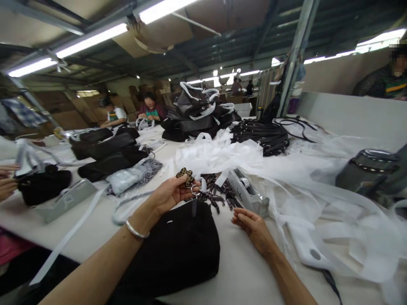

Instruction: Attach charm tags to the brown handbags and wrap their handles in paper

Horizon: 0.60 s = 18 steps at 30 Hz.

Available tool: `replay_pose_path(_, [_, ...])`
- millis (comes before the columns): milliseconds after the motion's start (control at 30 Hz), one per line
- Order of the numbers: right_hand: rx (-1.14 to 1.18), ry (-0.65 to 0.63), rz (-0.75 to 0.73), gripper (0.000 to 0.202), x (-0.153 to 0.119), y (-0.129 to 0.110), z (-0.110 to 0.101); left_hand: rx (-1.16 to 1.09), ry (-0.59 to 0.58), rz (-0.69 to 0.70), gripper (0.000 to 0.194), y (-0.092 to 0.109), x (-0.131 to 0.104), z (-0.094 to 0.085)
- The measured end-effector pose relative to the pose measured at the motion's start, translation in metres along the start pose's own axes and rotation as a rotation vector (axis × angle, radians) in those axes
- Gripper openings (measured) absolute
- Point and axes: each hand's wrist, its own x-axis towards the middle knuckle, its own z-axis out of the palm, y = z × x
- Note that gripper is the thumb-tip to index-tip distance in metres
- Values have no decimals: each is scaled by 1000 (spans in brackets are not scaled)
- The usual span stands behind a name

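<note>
Just above a black bag point(184, 250), my left hand point(168, 192) is closed on a leopard-print keychain charm point(185, 176) with a metal ring point(194, 189). The bag lies in front of me on the table, partly behind my left forearm. My right hand point(252, 228) hovers to the right of the bag, its fingertips drawn together; what they hold, if anything, is too small to make out. Close beyond it stands a grey tape dispenser point(248, 190). A pile of small dark patterned pieces with clasps point(219, 192) lies between the two hands.
White strips point(216, 152) heap across the table, with stacked black bags point(197, 120) and black straps point(260, 135) behind. A dark flask point(365, 173) and a white device point(307, 245) are at right. Another person's hands point(8, 182) work at left, near a second grey dispenser point(66, 199).
</note>
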Motion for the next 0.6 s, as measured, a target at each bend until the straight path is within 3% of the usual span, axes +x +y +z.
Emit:
replay_pose_path(100, [-12, 59, -49, 41, 0, 4, 0, -91, 48, 39, 19, -11, -38, -18])
replay_pose_path(267, [-236, 116, -96, 46, -18, -6, 15, -231, 136, -14, 13, -59, -77, -55])
replay_pose_path(367, [-556, 72, -223, 42, -48, -29, 53, -357, 165, -11, 13, -83, -90, -67])
replay_pose_path(467, [-866, -102, -486, 28, -82, -48, 108, -453, 149, 20, 13, -92, -99, -65])
replay_pose_path(600, [-1130, -363, -787, 26, -101, -41, 165, -550, 101, 59, 11, -94, -110, -54])
